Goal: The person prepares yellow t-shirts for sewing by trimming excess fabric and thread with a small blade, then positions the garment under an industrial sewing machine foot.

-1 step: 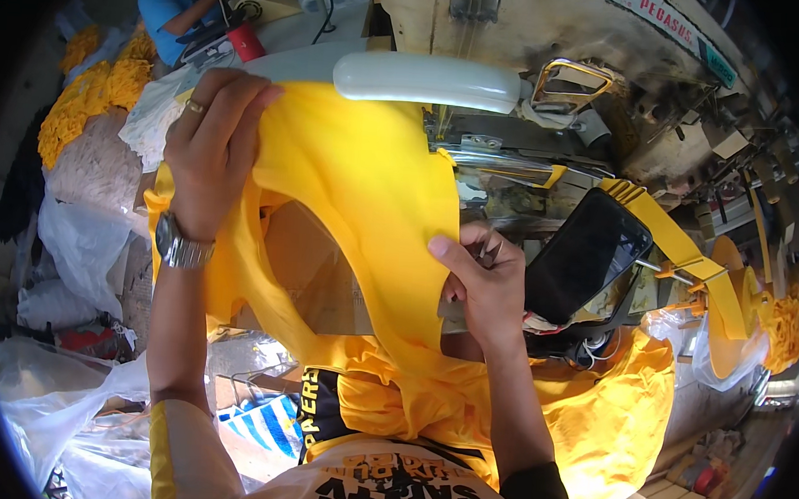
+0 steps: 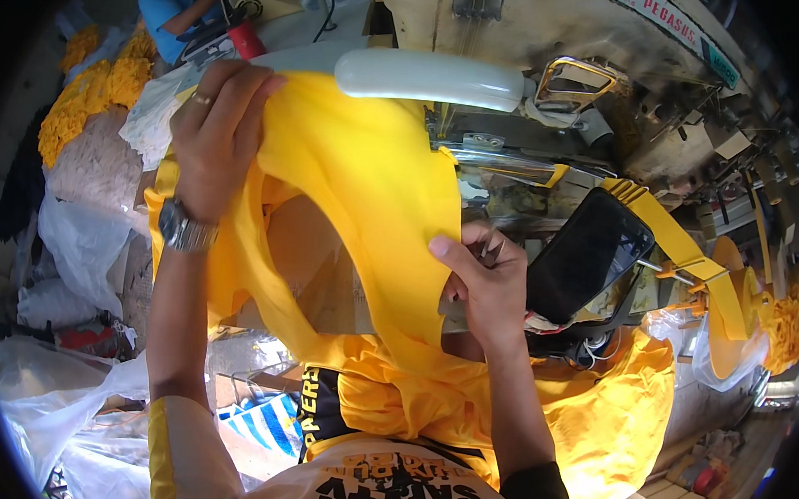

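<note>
A yellow fabric piece with a large curved opening is stretched between my hands, its far right edge at the sewing machine's needle area. My left hand, with a ring and a metal watch, is closed on the cloth's far left part. Close to the machine bed, my right hand pinches the right edge between thumb and fingers. A small dark metal tool shows among its curled fingers, its kind hard to make out. Below, the cloth hangs down onto more yellow fabric on my lap.
A white tube lamp juts over the cloth. Right of my right hand stands a black phone. Yellow binding tape runs from a reel to the machine. Plastic bags lie at left; a person in blue sits beyond.
My left hand and wrist have shifted slightly up and to the right, and the cloth's far edge has risen a little with them. The right hand stays almost in place.
</note>
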